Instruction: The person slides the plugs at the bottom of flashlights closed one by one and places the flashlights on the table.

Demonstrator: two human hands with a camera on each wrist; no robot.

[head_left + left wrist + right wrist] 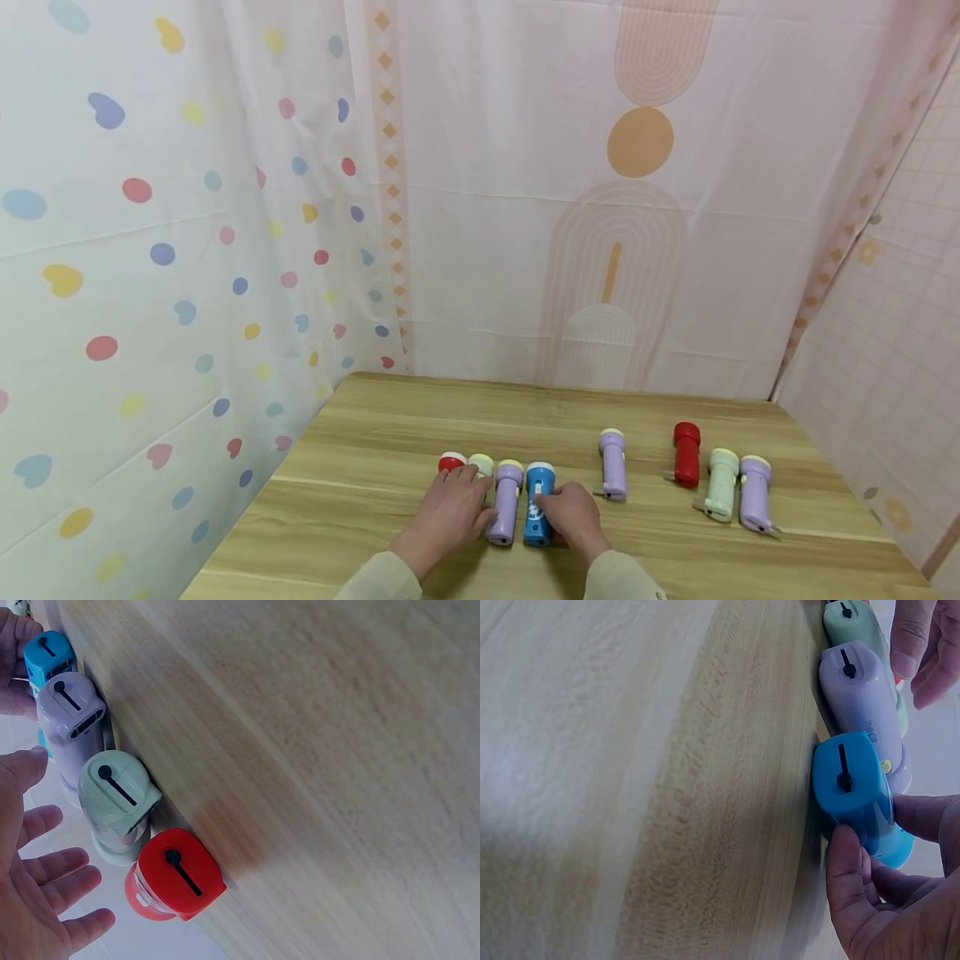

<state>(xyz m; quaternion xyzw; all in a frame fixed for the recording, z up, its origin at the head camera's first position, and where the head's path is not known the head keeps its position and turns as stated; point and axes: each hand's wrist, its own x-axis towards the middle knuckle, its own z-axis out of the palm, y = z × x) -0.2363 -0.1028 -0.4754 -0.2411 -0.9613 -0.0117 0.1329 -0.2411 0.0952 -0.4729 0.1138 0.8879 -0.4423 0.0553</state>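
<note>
Side by side on the table lie a red flashlight, a pale green flashlight, a purple flashlight and a blue flashlight. My right hand holds the blue one, thumb on its top and fingers along its right side, as the right wrist view also shows. Over the red and green flashlights hovers my left hand, its fingers spread and relaxed; in the left wrist view the hand stands apart from them. The head view hides most of those two beneath it.
Farther right on the wooden table lie another purple flashlight, a red flashlight, a green flashlight and a purple flashlight, with small levers sticking out near their bases. Patterned curtains hang behind and beside the table.
</note>
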